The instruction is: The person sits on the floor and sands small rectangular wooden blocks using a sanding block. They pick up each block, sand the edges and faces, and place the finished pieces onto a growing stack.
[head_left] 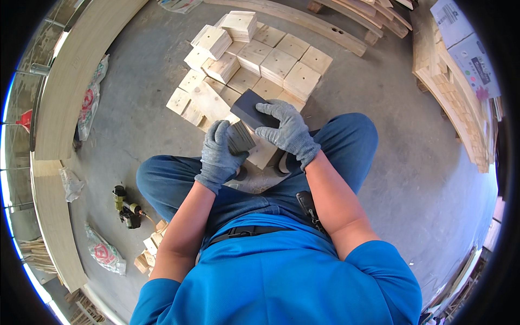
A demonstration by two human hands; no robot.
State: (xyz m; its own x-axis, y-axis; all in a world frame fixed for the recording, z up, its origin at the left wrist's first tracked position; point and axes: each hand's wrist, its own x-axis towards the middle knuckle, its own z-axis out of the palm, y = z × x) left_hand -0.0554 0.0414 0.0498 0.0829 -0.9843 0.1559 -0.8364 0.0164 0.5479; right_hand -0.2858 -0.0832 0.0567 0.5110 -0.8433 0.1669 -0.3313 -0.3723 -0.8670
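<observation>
Both my hands wear grey knitted gloves. My right hand (290, 127) is closed around a dark grey rectangular block (249, 110) that looks like a sanding block. My left hand (219, 154) grips the side of a wooden block (240, 138) with a layered, plywood-like edge, its face in shadow. The dark block is just above and beside this wooden block; whether they touch I cannot tell. Directly beyond my hands is a stack of pale wooden blocks (279, 64), several with a small hole in the top. A few sit one level higher at the far left.
On the floor to my left are a green and black power tool (125, 207), small wood offcuts (154, 246) and a printed plastic bag (104, 250). Long boards (57, 222) line the left side. Timber (346, 35) lies far right, near a white carton (467, 51) on stacked wood.
</observation>
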